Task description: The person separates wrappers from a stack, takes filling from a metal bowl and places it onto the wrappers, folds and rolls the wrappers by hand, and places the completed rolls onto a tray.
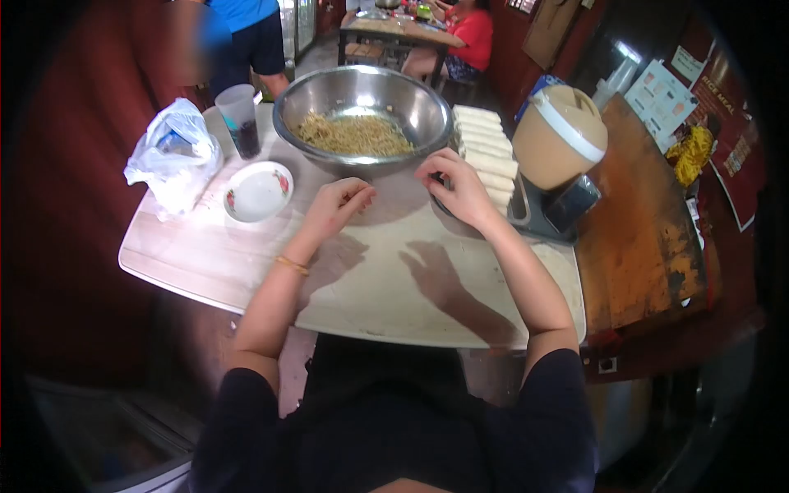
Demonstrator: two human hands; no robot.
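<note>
My left hand (339,205) hovers over the table, just below the steel bowl (362,90), its fingers curled together; whether anything small is between them cannot be made out. My right hand (457,187) is at the bowl's right side, beside the tray of rolls, with thumb and index finger curved towards each other and a gap between them. Nothing shows in it. Inside the bowl lies a shredded brownish-green filling (362,135). White rolls (485,148) are stacked in a row on a dark tray (519,201).
On the left stand a white plastic bag (174,156), a cup of dark liquid (240,123) and a floral dish (258,191). A beige jug (559,135) and a dark phone (573,203) are at the right. Beyond the table, one person stands and another sits.
</note>
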